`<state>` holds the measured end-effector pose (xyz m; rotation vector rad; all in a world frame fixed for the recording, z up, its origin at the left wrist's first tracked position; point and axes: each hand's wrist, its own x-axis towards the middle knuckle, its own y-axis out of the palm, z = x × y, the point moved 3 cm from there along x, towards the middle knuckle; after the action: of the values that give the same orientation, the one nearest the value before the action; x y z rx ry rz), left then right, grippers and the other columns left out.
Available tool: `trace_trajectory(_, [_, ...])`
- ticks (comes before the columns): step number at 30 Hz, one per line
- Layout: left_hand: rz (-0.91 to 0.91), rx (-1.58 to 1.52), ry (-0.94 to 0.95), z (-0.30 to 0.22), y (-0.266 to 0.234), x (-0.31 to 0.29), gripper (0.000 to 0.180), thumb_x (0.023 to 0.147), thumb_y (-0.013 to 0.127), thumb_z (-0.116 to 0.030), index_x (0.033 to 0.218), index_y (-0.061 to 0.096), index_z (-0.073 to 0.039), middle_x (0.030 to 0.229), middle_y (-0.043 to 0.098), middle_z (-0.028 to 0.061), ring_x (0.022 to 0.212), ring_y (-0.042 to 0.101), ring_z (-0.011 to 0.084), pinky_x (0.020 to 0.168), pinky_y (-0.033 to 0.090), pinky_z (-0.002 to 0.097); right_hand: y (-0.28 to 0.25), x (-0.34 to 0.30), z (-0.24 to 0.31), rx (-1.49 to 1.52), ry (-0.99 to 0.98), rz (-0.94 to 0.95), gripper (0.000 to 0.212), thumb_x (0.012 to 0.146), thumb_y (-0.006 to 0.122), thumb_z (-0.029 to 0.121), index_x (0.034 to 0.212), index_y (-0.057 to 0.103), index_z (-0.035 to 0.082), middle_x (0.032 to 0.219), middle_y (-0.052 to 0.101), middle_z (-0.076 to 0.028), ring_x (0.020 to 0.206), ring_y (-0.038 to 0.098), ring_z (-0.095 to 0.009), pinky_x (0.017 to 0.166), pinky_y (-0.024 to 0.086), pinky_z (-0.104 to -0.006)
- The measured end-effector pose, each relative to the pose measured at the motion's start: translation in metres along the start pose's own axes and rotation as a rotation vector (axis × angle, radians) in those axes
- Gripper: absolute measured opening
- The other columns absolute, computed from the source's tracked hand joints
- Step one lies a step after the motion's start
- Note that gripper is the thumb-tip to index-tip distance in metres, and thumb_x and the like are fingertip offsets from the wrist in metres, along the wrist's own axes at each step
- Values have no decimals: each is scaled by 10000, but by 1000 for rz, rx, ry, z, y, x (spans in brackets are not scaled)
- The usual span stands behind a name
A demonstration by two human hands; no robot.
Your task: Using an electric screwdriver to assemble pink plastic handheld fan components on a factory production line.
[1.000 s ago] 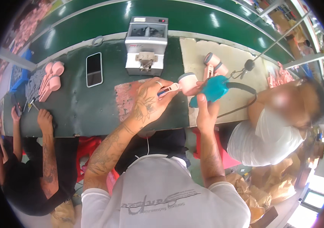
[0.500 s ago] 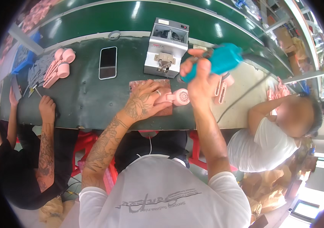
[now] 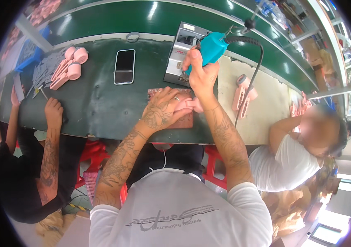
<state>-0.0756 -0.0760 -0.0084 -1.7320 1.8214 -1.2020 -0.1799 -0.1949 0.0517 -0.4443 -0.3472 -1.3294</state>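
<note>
- the left hand (image 3: 164,109) lay palm down with its fingers curled over a pink plastic part (image 3: 188,104), pressing it onto a reddish mat (image 3: 183,120) on the dark green surface (image 3: 97,107).
- the right hand (image 3: 200,72) was closed in a full grip round a teal power screwdriver (image 3: 210,47), held upright just above and beyond the left hand; its tip was hidden behind the hand.
- a black cable (image 3: 253,70) ran from the tool's top and looped down to the right of that hand.
- just behind the right hand stood a grey box-shaped machine (image 3: 181,53).
- a dark phone (image 3: 124,66) lay flat, left of the machine and beyond the left hand.
- more pink parts (image 3: 243,94) lay to the right of the right hand, and others (image 3: 68,66) far to the left.
- another person's hand (image 3: 54,113) rested on the surface edge, well left.
</note>
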Motion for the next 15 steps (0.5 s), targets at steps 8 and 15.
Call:
trace_trajectory(8, [-104,28,67,4,1,1,463,936,732,-451,1218,739,-85,1188,670,132,1105,619,346,1002,500,484,-31,-38,16,217,152,-31,345,1039,704,327,1118,667,-7,729,650,-13,660,583,-93,617,456,-262])
trace_trajectory(15, [-128,36,72,6,4,-1,454,918,756,-441,1171,741,-64,1138,671,124,1079,621,347,949,521,482,-29,-43,12,205,145,6,371,1058,681,318,1085,612,-46,728,593,-72,634,594,-172,613,520,-318])
